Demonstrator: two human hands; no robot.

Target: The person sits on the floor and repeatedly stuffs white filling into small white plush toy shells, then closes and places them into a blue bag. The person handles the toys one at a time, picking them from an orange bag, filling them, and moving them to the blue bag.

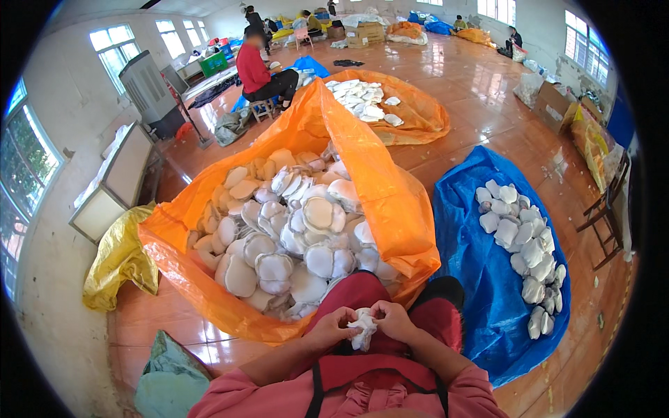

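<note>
Above my lap I hold a small crumpled white fabric piece between both hands. My left hand pinches its left side, and my right hand grips its upper right edge. Just beyond my knees stands a large orange sack with its mouth spread wide. It is heaped with white rounded padded pieces, many of them stacked or joined together. To my right, more white pieces lie in an overlapping row on a blue sheet.
Farther off, another orange sheet carries white pieces. A person in red sits on a stool beyond the sack. A yellow sack and a green sack lie at left. A wooden chair stands at right.
</note>
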